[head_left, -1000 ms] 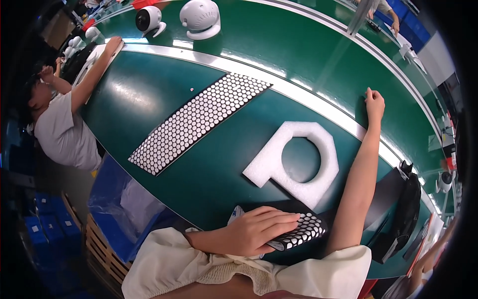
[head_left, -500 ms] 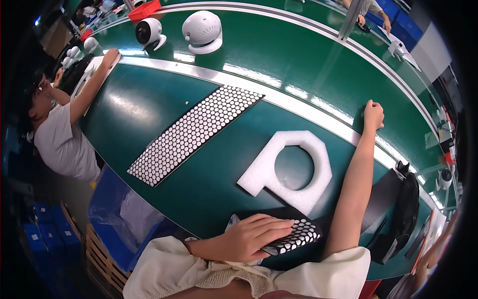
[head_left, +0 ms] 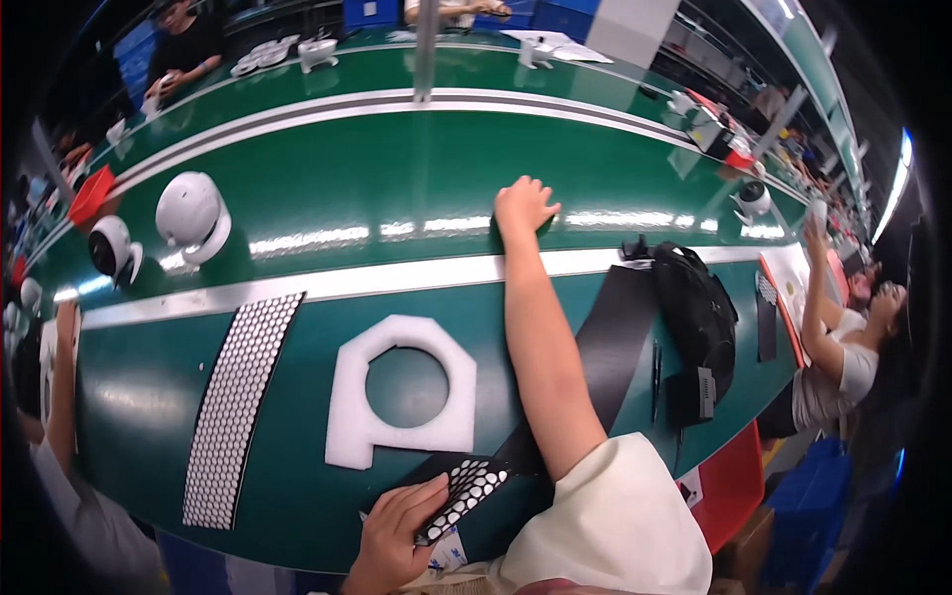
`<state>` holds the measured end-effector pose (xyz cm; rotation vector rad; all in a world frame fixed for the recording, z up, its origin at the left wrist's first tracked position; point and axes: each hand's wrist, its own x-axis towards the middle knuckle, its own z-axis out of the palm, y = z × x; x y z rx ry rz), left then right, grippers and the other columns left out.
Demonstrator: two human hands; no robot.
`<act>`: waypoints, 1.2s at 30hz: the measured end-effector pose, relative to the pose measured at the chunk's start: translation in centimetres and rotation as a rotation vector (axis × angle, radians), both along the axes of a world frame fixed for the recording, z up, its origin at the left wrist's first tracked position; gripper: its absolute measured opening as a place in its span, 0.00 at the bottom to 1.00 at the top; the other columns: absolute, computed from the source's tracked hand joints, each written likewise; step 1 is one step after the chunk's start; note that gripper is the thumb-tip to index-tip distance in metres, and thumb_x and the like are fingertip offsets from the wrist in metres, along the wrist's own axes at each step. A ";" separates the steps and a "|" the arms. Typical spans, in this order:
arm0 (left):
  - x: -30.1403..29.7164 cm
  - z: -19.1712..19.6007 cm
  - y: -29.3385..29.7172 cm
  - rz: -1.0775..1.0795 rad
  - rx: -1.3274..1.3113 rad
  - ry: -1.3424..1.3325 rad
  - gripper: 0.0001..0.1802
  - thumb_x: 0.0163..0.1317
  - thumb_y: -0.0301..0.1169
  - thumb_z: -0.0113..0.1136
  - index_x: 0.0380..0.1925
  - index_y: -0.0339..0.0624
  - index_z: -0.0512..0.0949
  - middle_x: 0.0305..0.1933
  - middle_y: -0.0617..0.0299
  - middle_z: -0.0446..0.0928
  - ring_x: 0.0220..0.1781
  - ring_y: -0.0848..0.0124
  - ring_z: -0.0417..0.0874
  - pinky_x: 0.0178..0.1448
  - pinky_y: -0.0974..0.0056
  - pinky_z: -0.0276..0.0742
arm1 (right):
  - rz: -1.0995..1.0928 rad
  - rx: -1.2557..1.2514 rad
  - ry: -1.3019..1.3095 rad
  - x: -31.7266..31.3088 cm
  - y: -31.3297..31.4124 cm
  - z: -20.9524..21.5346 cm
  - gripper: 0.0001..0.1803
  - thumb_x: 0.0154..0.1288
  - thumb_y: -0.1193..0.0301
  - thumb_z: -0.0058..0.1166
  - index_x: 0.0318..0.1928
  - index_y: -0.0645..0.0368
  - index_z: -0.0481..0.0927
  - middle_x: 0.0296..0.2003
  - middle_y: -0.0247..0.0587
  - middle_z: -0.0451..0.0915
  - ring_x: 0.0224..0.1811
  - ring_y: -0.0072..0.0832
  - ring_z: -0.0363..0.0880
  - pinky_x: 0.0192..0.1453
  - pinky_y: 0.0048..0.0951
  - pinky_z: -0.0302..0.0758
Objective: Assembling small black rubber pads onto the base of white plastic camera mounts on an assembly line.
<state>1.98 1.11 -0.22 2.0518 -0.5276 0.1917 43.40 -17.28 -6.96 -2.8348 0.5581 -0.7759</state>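
Note:
My left hand (head_left: 397, 531) is closed on a folded black sheet of white round pads (head_left: 466, 496) at the table's near edge. Out over the green conveyor belt (head_left: 347, 188) reaches my right arm. My right hand (head_left: 526, 206) is palm down there, its short-looking fingers a little apart and nothing visible in them. A white foam piece with a round hole (head_left: 349, 397) lies flat between the arm and a long strip of white dots (head_left: 243, 407). Beneath my right forearm passes a wide plain black strip (head_left: 615, 337).
Two white round-headed cameras (head_left: 193, 213) stand on the belt at left, near a red bin (head_left: 91, 195). A black bag (head_left: 699, 317) and a dark pen (head_left: 656, 372) lie right of my arm. Co-workers sit at both sides; a metal post (head_left: 424, 59) rises beyond the belt.
The view has swung right, so table items appear further left. My right hand stays over the belt, its fingers looser than before. My left hand keeps hold of the dotted sheet.

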 end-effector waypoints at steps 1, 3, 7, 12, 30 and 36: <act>-0.1 0.4 -0.3 0.051 -0.038 -0.027 0.21 0.46 0.28 0.55 0.43 0.35 0.71 0.48 0.51 0.72 0.46 0.55 0.75 0.51 0.58 0.68 | 0.006 -0.011 0.013 0.0 0.3 0.0 0.17 0.52 0.61 0.48 0.40 0.56 0.74 0.43 0.40 0.72 0.50 0.38 0.65 0.53 0.53 0.58; -0.3 0.5 -0.4 0.114 -0.084 -0.046 0.16 0.56 0.34 0.51 0.43 0.37 0.72 0.46 0.50 0.73 0.45 0.52 0.75 0.49 0.57 0.69 | 0.007 0.012 0.011 -0.3 0.7 0.1 0.17 0.51 0.61 0.49 0.40 0.56 0.73 0.44 0.40 0.71 0.50 0.38 0.65 0.54 0.52 0.58; -0.1 0.9 -0.3 0.119 -0.083 -0.048 0.16 0.55 0.32 0.51 0.43 0.37 0.72 0.46 0.50 0.74 0.46 0.52 0.75 0.49 0.57 0.69 | 0.020 0.109 0.020 -0.1 0.1 0.1 0.18 0.50 0.61 0.52 0.41 0.57 0.73 0.45 0.42 0.69 0.51 0.39 0.64 0.57 0.48 0.55; -0.1 0.7 -0.2 0.110 -0.100 -0.061 0.16 0.53 0.28 0.51 0.44 0.37 0.72 0.46 0.50 0.73 0.46 0.52 0.75 0.49 0.57 0.69 | 0.002 0.109 0.041 0.3 0.3 0.0 0.18 0.51 0.61 0.52 0.41 0.58 0.73 0.46 0.44 0.67 0.52 0.43 0.63 0.57 0.46 0.55; 0.0 1.3 -0.1 0.095 -0.043 -0.084 0.19 0.47 0.25 0.58 0.42 0.36 0.72 0.46 0.49 0.73 0.45 0.52 0.75 0.48 0.58 0.70 | 0.018 0.149 0.059 0.3 0.1 0.1 0.19 0.52 0.62 0.51 0.43 0.58 0.72 0.50 0.47 0.63 0.56 0.46 0.59 0.61 0.49 0.51; -0.2 1.2 -0.1 0.100 -0.046 -0.093 0.19 0.47 0.25 0.58 0.42 0.36 0.72 0.46 0.49 0.73 0.45 0.52 0.75 0.48 0.58 0.70 | 0.030 0.176 0.069 0.3 0.3 -0.1 0.22 0.52 0.62 0.52 0.45 0.60 0.70 0.51 0.49 0.64 0.58 0.47 0.57 0.62 0.49 0.49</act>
